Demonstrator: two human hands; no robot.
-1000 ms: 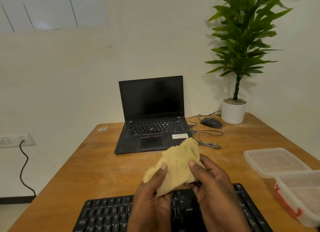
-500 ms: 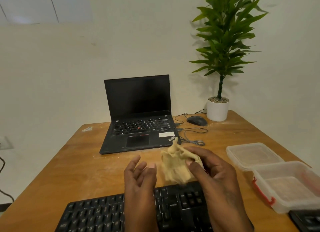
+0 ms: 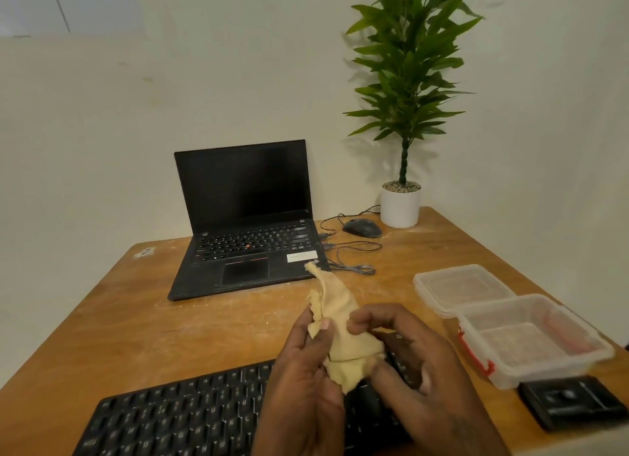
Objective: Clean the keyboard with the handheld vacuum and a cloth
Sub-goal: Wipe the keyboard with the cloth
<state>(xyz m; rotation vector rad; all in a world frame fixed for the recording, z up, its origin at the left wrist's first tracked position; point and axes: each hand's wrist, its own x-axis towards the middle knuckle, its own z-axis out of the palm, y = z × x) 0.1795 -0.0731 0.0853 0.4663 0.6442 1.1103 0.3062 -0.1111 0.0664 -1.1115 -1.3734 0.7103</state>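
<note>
A black keyboard [image 3: 177, 418] lies at the near edge of the wooden table [image 3: 143, 322]. Above its right half I hold a crumpled yellow cloth [image 3: 337, 319] with both hands. My left hand [image 3: 303, 384] pinches the cloth's left edge between thumb and fingers. My right hand [image 3: 418, 363] grips its lower right part with curled fingers. One corner of the cloth sticks up toward the laptop. My hands hide the keyboard's right half. No handheld vacuum can be made out in view.
An open black laptop [image 3: 248, 224] stands at the back, with a mouse [image 3: 362, 228], its cables and a potted plant [image 3: 401, 203] to its right. Two clear plastic containers [image 3: 510, 322] sit at the right. A flat black object [image 3: 571, 401] lies near the right front edge.
My left hand, which was open and off the cloth half a second ago, now pinches it again. The cloth has been pulled longer, one corner pointing up. The view shifted slightly.
</note>
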